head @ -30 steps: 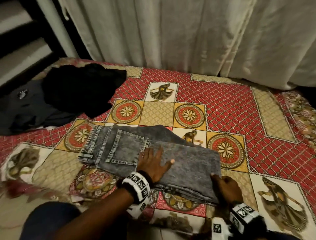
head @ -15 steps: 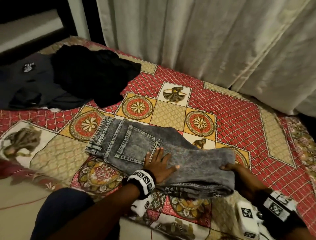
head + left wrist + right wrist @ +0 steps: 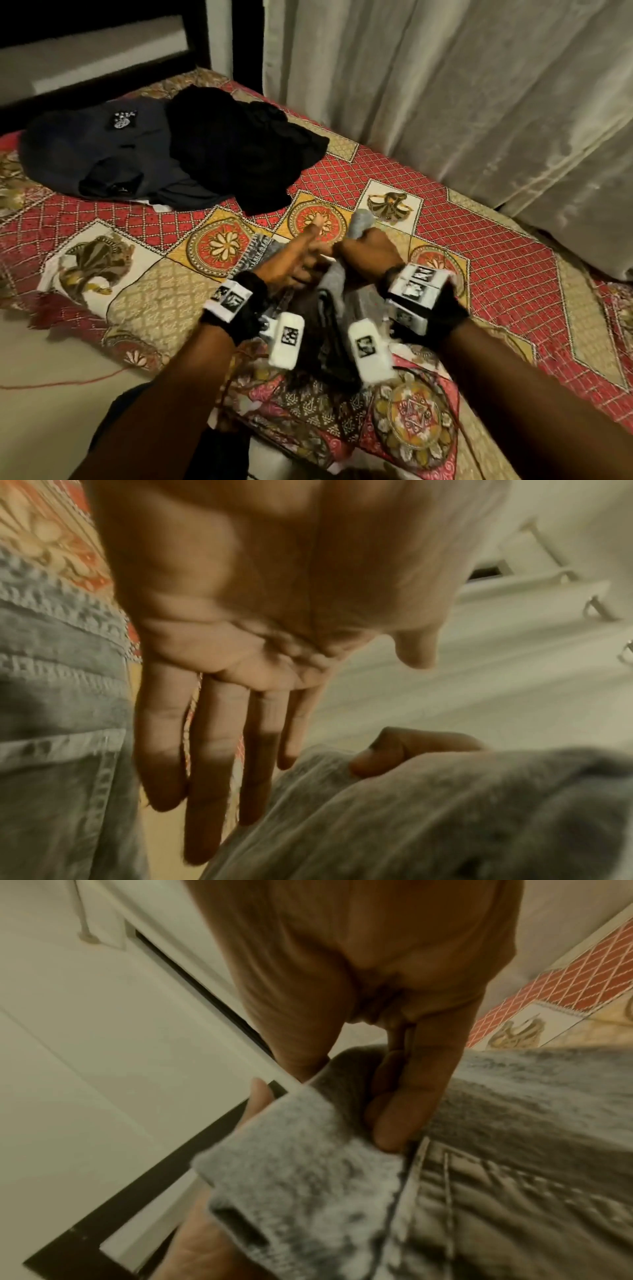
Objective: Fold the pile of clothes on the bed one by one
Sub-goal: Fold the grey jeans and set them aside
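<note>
Now the faded grey denim jeans [image 3: 330, 291] lie between both wrists, long axis L-to-R; right hand [image 3: 368, 251] grips the lifted end, left hand [image 3: 301, 253] flat w/ fingers straight, just beside

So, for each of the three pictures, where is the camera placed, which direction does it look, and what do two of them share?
Head: on the person's head, looking forward and down at the patterned red bedcover; both forearms, left hand and right hand show.
Left wrist: looks along the open left hand, fingers straight, over the grey washed denim jeans.
Right wrist: looks along the right hand, which grips a fold of the jeans.
Shared: all three show the jeans; the left wrist view also catches a right fingertip.
</note>
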